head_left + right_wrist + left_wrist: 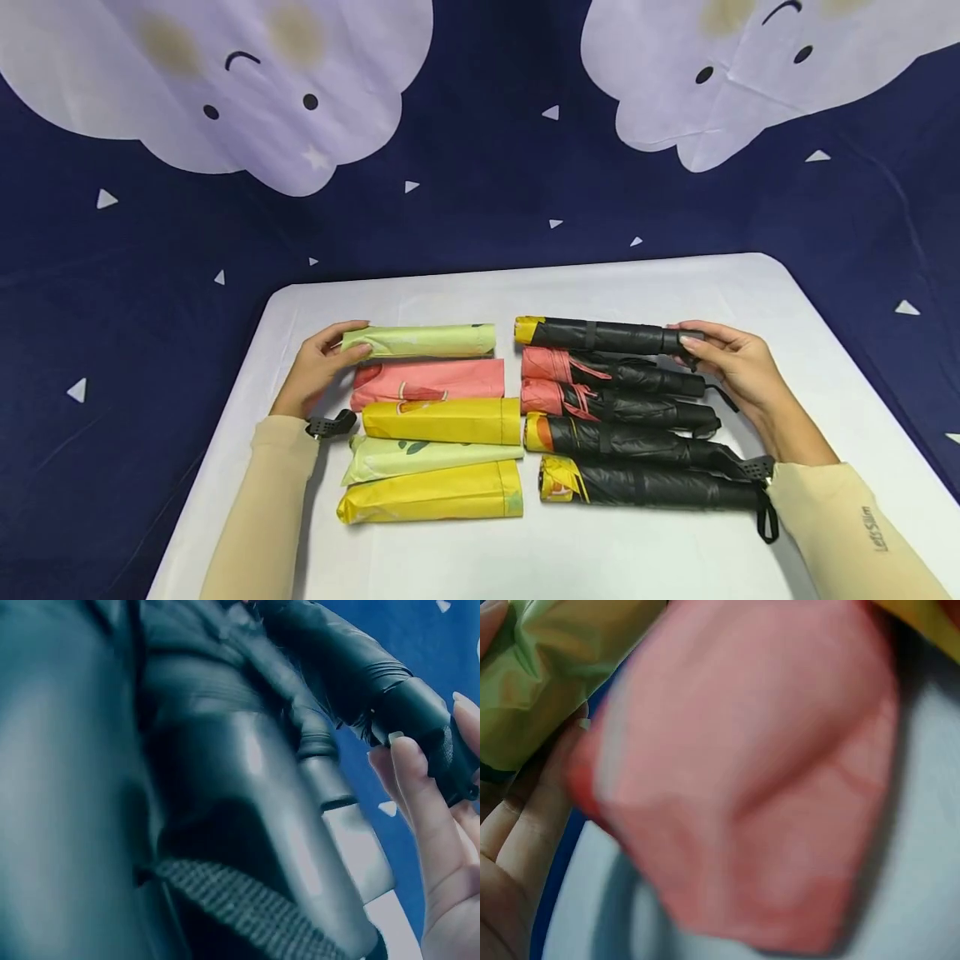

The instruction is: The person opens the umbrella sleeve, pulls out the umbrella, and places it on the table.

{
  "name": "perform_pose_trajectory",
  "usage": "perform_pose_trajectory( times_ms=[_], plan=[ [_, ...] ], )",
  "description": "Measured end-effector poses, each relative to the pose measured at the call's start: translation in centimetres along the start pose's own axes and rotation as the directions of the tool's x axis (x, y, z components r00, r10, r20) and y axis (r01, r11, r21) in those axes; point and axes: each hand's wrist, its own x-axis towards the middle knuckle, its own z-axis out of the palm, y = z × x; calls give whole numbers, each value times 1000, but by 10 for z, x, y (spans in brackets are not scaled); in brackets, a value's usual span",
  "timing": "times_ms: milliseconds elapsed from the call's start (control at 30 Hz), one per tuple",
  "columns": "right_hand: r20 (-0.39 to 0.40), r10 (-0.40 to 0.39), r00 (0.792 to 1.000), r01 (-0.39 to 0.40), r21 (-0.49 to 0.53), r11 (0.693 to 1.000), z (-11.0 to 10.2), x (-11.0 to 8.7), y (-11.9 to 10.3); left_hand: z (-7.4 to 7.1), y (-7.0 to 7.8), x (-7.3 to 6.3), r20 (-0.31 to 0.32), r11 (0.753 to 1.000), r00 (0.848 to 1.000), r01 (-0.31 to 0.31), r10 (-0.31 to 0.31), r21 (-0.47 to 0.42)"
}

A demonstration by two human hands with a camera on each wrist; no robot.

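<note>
At the far end of the left column, my left hand (318, 368) holds the left end of a light green umbrella sleeve (431, 340) between thumb and fingers. The left wrist view shows this green sleeve (551, 671) against the fingers, with a blurred pink sleeve (742, 750) close by. Across from it, my right hand (742, 371) grips the handle of a folded black umbrella (615, 335) with a yellow end. Fingers and thumb sit around that black handle (412, 709) in the right wrist view. The sleeve and umbrella lie end to end with a small gap between.
Below the left hand's sleeve lie a pink sleeve (468, 379), a yellow one (442, 419), a green one (450, 458) and another yellow one (427, 496). Several folded umbrellas (660, 450) with pink or yellow ends lie in the right column. Everything rests on a white table (600, 558).
</note>
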Motion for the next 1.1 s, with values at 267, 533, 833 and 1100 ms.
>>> perform_pose_trajectory(
  times_ms=[267, 533, 833, 1100],
  plan=[
    [49, 34, 998, -34, 7, 999, -12, 7, 8, 4, -13, 4, 31, 988, 1000, -7, 2, 157],
    [89, 108, 990, -86, -221, 971, -22, 10, 16, 11, -5, 6, 52, 945, 998, 24, -43, 327],
    [110, 53, 993, 32, -651, 758, -12, 14, 10, 4, -6, 4, 22, 942, 1000, 6, -14, 336],
    [70, -26, 997, 70, -743, 666, -11, -1, -5, -7, 3, -22, -56, 919, 996, -39, 66, 393]
  ],
)
